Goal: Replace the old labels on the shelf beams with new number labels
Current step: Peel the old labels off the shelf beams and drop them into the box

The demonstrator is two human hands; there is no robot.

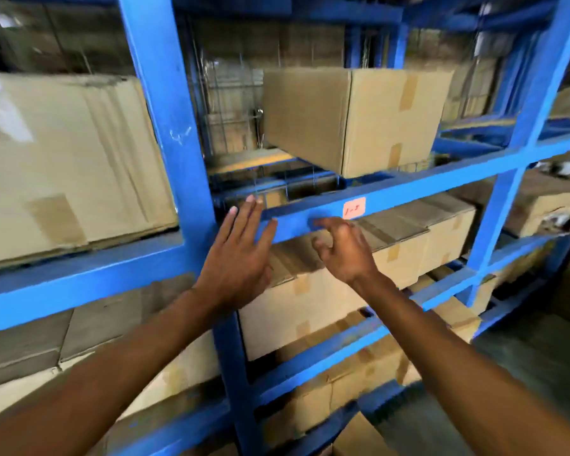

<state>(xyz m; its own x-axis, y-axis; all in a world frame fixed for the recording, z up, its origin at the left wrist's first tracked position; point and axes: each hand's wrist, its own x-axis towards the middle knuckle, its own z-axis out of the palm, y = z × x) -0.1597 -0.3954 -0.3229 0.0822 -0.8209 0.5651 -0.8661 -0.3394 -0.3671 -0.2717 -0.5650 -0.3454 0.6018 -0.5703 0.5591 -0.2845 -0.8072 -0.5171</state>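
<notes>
I note the shelf beam point(408, 189) and upright point(165, 103) appear as blue-painted metal, smooth with a slight sheen and a few pale scuffs. The label point(354, 208) reads as matt pink paper. The boxes point(359, 120) are matt brown corrugated cardboard, sealed with slightly glossier tan tape.

Operator body: two bare forearms, two bare hands.
Left hand point(236, 258) and right hand point(343, 248): no gloves, rings, watch or wristbands; no sleeves visible up to frame edge; short, unpainted fingernails on the left hand.
</notes>
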